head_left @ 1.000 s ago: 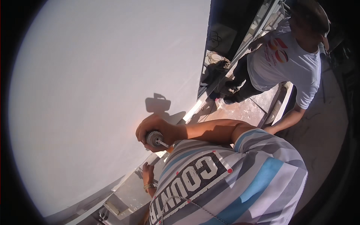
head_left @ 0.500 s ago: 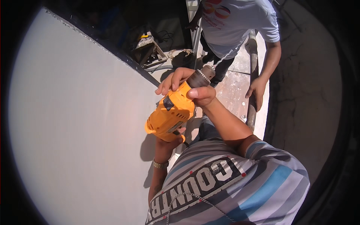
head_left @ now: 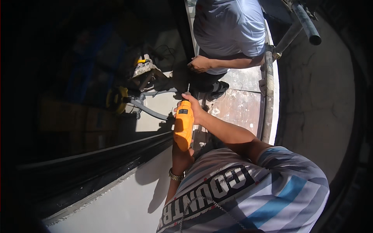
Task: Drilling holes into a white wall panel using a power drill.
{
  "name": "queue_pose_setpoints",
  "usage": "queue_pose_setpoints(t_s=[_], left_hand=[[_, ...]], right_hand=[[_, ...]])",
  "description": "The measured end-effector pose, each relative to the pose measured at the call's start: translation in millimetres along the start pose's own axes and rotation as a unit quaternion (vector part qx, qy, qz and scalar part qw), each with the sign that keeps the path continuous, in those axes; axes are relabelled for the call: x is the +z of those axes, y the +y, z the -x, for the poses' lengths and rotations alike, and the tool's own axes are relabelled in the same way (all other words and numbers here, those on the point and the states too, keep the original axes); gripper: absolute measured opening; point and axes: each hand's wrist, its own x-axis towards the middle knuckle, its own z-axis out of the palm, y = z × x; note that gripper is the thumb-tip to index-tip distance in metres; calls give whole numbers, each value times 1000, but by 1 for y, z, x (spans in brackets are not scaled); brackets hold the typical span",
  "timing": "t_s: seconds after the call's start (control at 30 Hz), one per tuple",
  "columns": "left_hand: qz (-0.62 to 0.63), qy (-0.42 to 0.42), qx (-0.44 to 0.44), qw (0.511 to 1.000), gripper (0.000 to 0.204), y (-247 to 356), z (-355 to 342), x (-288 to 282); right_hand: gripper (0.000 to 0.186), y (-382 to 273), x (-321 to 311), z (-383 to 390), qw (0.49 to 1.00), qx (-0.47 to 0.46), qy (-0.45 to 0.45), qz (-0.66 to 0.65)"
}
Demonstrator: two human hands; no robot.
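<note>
An orange power drill [head_left: 183,126] is held in front of my chest with its thin drill bit [head_left: 189,87] pointing away from me. My right hand [head_left: 196,111] wraps around the front of the drill, close behind the chuck. At the rear, my left hand [head_left: 185,156] is closed around the handle end; the drill's body hides most of its fingers. The trigger cannot be seen. Beyond the bit stands a co-worker in a white shirt [head_left: 231,29], whose hand [head_left: 200,64] is near a dark upright frame.
Metal scaffold pipes [head_left: 269,97] run along the right, one pipe end [head_left: 314,39] jutting toward me. A white wall [head_left: 128,202] with a rough edge lies at lower left. Past it are a grey hose [head_left: 149,111] and a small cluttered stand [head_left: 143,70].
My view has turned left. The drill has swung from a rightward tilt to nearly straight ahead, still in both hands. The co-worker has turned, one hand moving from the pipe side toward the frame.
</note>
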Motion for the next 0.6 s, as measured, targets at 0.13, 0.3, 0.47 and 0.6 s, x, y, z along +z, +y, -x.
queue_pose_setpoints(t_s=[0.13, 0.3, 0.47, 0.6], left_hand=[[72, -33, -114, 990, 38, -28, -37, 16], [53, -37, -160, 985, 32, -52, -85, 36], [-26, -56, -99, 993, 32, -45, -131, 42], [-79, -128, -337, 930, 39, -46, -180, 54]], right_hand=[[59, -14, -55, -26, 997, 43, 65, -8], [63, -55, -108, -17, 905, 187, 200, 326], [57, -91, -158, -28, 858, 284, 208, 375], [49, -166, -204, -31, 679, 250, 320, 612]])
